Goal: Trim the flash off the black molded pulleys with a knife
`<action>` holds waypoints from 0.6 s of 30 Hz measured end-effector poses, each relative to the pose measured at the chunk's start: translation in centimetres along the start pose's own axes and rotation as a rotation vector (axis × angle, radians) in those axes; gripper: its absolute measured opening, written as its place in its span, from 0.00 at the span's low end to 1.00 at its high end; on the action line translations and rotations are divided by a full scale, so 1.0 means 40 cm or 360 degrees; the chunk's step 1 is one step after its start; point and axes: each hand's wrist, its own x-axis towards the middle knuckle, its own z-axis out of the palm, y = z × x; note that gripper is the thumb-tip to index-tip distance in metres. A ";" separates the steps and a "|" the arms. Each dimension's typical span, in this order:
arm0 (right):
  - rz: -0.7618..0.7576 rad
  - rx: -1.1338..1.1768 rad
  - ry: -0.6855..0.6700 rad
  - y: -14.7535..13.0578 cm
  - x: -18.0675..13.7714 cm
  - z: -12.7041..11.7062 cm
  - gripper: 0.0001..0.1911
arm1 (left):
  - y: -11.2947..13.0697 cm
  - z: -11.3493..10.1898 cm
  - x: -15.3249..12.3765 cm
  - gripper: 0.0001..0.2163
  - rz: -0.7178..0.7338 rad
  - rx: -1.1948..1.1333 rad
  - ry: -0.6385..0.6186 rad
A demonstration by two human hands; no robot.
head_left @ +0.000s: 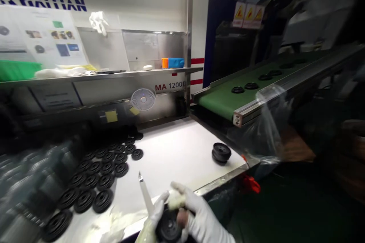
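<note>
Low in the view, both my gloved hands are closed around a black round plastic wheel [169, 226]. My left hand [152, 222] grips its left side. A slim pale-handled knife [145, 193] points up and away from that hand, its narrow blade tip over the white table; the lower handle is hidden behind the fingers. My right hand [199, 216] wraps the wheel's right side, with a bare fingertip showing on its face. Farther right on the table stand two stacked black wheels [221, 153]. Several similar black wheels [103, 200] lie in rows on the left.
Bagged, blurred items [37, 174] crowd the left side. Behind the white tabletop [176, 144] are a small fan [143, 99] and a metal shelf [137, 74] with a green bin [18, 70]. A green conveyor [218, 102] carrying several black wheels stands at right, clear plastic hanging beside it.
</note>
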 end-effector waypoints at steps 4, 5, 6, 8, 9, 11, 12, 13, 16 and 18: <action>0.0224 0.0438 -0.0318 -0.057 0.037 0.034 0.22 | -0.004 -0.032 -0.044 0.21 -0.0229 -0.0066 0.0100; 0.0266 0.0520 -0.0491 -0.065 0.050 0.053 0.21 | -0.003 -0.037 -0.050 0.21 -0.0268 -0.0098 0.0109; 0.0310 0.0597 -0.0628 -0.070 0.063 0.076 0.20 | -0.002 -0.041 -0.055 0.20 -0.0283 -0.0128 0.0116; 0.0403 0.0715 -0.0703 -0.076 0.086 0.117 0.19 | 0.002 -0.048 -0.061 0.19 -0.0271 -0.0182 0.0123; 0.0445 0.0766 -0.0638 -0.078 0.096 0.132 0.18 | 0.004 -0.050 -0.063 0.18 -0.0278 -0.0215 0.0118; 0.0459 0.0874 -0.0388 -0.084 0.113 0.141 0.16 | 0.012 -0.052 -0.065 0.17 -0.0319 -0.0300 0.0089; 0.0412 0.0934 -0.0215 -0.089 0.121 0.135 0.16 | 0.018 -0.052 -0.065 0.17 -0.0347 -0.0340 0.0071; 0.0334 0.0980 -0.0038 -0.095 0.126 0.123 0.15 | 0.027 -0.052 -0.063 0.17 -0.0377 -0.0396 0.0052; 0.0083 0.0828 0.0238 -0.107 0.122 0.069 0.13 | 0.066 -0.053 -0.052 0.15 -0.0412 -0.0679 0.0037; 0.0055 0.0437 0.0104 -0.105 0.101 0.042 0.12 | 0.099 -0.053 -0.040 0.12 -0.0357 -0.0883 0.0122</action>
